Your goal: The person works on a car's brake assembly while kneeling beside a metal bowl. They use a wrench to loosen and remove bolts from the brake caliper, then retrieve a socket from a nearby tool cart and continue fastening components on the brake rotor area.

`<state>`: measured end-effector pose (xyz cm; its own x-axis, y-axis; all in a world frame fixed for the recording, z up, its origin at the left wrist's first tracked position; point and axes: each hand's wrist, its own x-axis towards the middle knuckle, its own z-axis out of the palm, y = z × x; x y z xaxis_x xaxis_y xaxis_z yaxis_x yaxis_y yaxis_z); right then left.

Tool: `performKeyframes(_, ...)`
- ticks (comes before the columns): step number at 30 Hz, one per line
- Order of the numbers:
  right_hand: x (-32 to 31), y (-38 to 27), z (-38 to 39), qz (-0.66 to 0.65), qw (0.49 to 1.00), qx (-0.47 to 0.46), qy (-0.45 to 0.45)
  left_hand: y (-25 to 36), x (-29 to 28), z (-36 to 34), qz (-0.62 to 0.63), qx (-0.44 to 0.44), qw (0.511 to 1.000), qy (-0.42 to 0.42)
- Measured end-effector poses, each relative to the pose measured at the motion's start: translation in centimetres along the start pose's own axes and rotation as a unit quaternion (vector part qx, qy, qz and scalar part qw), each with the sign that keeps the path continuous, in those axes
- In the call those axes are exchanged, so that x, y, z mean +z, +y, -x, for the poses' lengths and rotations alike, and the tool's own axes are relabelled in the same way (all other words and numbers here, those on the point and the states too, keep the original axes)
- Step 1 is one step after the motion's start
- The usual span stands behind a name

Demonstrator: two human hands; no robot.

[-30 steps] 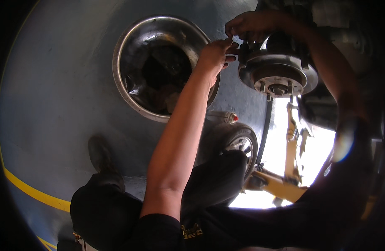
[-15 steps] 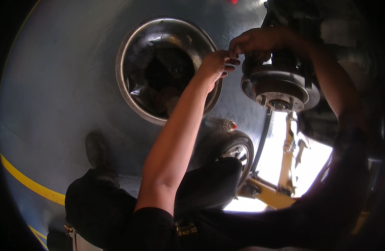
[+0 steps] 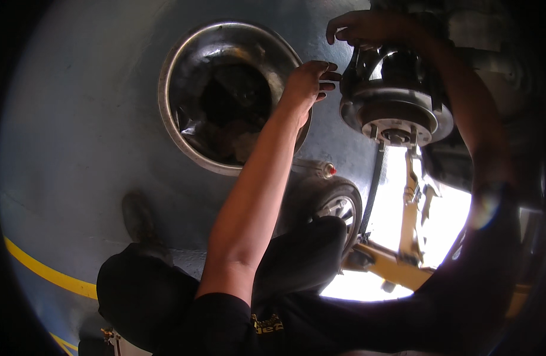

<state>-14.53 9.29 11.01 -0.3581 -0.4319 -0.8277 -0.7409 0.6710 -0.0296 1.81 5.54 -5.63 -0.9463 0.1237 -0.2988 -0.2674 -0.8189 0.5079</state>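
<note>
A brake disc (image 3: 397, 98) with its hub (image 3: 397, 132) and wheel studs sits at the right. Beside the dark brake parts (image 3: 397, 65) behind the disc is my left hand (image 3: 311, 83), its fingers spread apart and nothing visible in them. My right hand (image 3: 368, 26) arches over the top of these parts, fingers bent downward with a gap below them; I see nothing held there. Its palm side is hidden. Left of the disc, a round metal basin (image 3: 172, 121) stands on the floor, dark inside, partly behind my left forearm.
A spray can (image 3: 320, 169) with a red nozzle lies on the grey floor (image 3: 77, 136) below the basin. Next to it is a wheel with its tyre (image 3: 344, 207). A yellow lift arm (image 3: 391, 267) stands under the hub. A yellow line (image 3: 53, 276) crosses the floor at left.
My hands have parted from where their fingertips met. The right one has risen farther over the brake parts, while the left has shifted slightly up and its fingers have spread.
</note>
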Motion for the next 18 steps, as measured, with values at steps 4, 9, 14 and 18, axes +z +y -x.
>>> performKeyframes(4,0.0,0.0,0.2,-0.021,0.999,0.005,-0.027,0.6,-0.1,0.2,-0.036,0.013,0.999,0.002)
performKeyframes(9,0.9,-0.4,0.0,-0.025,1.0,-0.019,0.003,0.4,-0.1,0.2,-0.03,0.016,0.999,0.004)
performKeyframes(14,1.2,-0.4,0.1,-0.112,0.993,-0.012,-0.02,0.3,0.1,0.7,-0.024,0.017,1.0,0.009)
performKeyframes(18,1.1,-0.6,0.0,-0.188,0.979,0.021,-0.078,0.3,0.7,1.7,0.009,0.029,0.999,0.038)
